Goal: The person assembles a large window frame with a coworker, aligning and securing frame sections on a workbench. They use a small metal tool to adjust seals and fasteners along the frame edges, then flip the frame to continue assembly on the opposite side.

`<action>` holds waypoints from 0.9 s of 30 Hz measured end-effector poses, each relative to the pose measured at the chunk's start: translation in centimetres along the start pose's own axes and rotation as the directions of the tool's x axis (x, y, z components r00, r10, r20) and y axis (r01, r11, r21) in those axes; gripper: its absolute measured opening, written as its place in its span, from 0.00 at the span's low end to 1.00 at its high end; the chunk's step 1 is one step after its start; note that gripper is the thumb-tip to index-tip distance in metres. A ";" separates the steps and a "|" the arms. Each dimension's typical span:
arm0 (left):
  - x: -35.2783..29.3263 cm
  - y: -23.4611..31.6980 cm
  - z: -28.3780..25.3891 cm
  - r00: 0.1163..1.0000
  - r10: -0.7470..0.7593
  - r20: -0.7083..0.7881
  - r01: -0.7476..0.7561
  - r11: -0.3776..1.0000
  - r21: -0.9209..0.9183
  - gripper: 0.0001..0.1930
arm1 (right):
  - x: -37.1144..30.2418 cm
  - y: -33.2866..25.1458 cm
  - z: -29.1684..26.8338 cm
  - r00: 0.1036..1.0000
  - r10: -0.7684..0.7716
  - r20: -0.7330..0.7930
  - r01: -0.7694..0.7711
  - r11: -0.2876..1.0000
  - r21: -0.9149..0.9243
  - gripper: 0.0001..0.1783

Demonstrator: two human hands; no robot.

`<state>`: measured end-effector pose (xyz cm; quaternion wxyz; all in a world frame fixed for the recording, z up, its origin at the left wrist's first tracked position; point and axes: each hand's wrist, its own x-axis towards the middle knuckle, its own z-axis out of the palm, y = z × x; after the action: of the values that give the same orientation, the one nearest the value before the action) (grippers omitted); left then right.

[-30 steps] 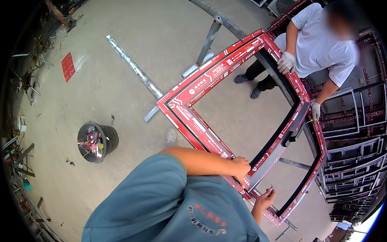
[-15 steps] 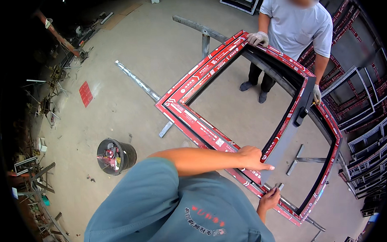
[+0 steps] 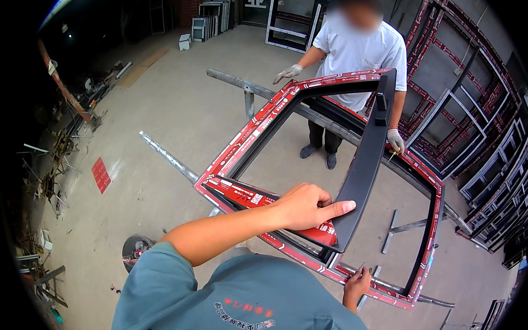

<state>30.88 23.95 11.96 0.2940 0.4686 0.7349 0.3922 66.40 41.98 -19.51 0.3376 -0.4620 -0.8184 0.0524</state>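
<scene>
A dark window sash with red protective film and a black handle is tilted up out of its red-filmed outer frame. My left hand is closed on the sash's near corner, thumb along the dark stile. Low at the frame's near rail is my right hand, its fingers curled together; what they hold, if anything, is too small to make out. Across the frame, a co-worker's gloved hand holds a thin yellow-handled tool, while the co-worker's other gloved hand is spread beside the far corner.
Metal support bars run under the frame. A black bucket of scraps stands on the floor at left, with a red sheet beyond it. Several window frames lean along the right wall. Clutter lines the left side.
The sash has swung up out of the outer frame, with my left hand raised on its near corner. The co-worker's hand at the far corner has come off the frame. My view has tilted up.
</scene>
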 end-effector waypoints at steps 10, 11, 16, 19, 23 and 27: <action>0.6 -1.6 2.9 0.997 0.062 0.043 -0.065 0.995 0.081 0.43 | -0.1 0.4 -0.6 0.990 0.079 0.116 -0.073 0.996 -0.060 0.12; 1.0 -2.5 4.5 0.996 0.081 0.034 -0.085 0.989 0.125 0.43 | 0.1 0.8 -0.5 0.987 0.099 0.125 -0.095 0.995 -0.038 0.12; 3.1 -7.4 11.5 0.987 0.023 0.156 -0.056 0.976 0.213 0.42 | 0.7 3.8 -0.3 0.981 0.167 0.103 -0.163 0.986 -0.041 0.11; 4.3 -12.1 16.3 0.988 0.011 0.154 -0.052 0.964 0.262 0.40 | 1.8 3.3 -1.0 0.961 0.244 0.134 -0.234 0.968 -0.087 0.12; 4.9 -15.2 19.0 0.981 -0.035 0.190 -0.031 0.943 0.331 0.38 | 1.8 3.3 -0.9 0.952 0.271 0.139 -0.255 0.959 -0.125 0.13; 5.0 -17.4 21.2 0.986 -0.023 0.165 -0.040 0.930 0.364 0.37 | 1.3 4.2 -0.9 0.957 0.257 0.134 -0.244 0.964 -0.105 0.13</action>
<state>37.90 30.53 -14.17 0.2601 0.5495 0.7659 0.2091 69.50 45.18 -19.80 0.2467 -0.5711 -0.7774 0.0925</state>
